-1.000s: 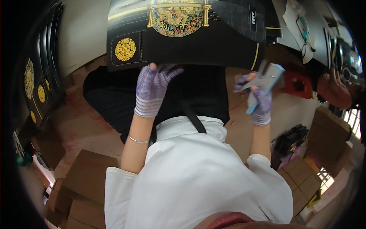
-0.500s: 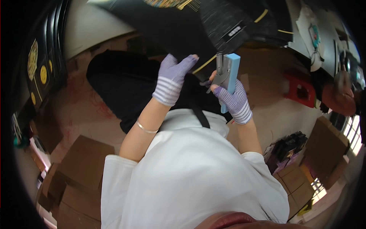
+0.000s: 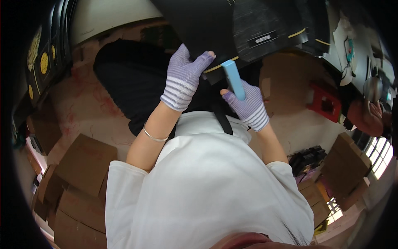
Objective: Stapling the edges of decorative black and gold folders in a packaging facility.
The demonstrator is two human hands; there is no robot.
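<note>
My left hand (image 3: 181, 79), in a purple-and-white striped fingerless glove, grips the near left edge of a black sheet-like piece (image 3: 207, 31). Its thumb lies on top; the other fingers are partly hidden. My right hand (image 3: 250, 103), gloved alike, is closed round a stapler-like hand tool with a light-blue bar (image 3: 234, 79). The bar's tip points up at the piece's yellow-trimmed edge (image 3: 222, 64); whether it touches cannot be told. A dark, shiny section with a small label (image 3: 263, 39) lies to the right on the black piece.
More black pieces with gold patterns (image 3: 44, 62) hang at the far left. Cardboard boxes (image 3: 85, 166) stand at lower left and lower right (image 3: 346, 166). A red stool (image 3: 325, 101) is at right, near another person's arm (image 3: 365, 118). A pale table (image 3: 112, 20) runs behind.
The blue-barred tool has turned and tilted, hiding its grey metal part, and moved left to the black piece's edge. The black piece has shifted slightly right and flattened.
</note>
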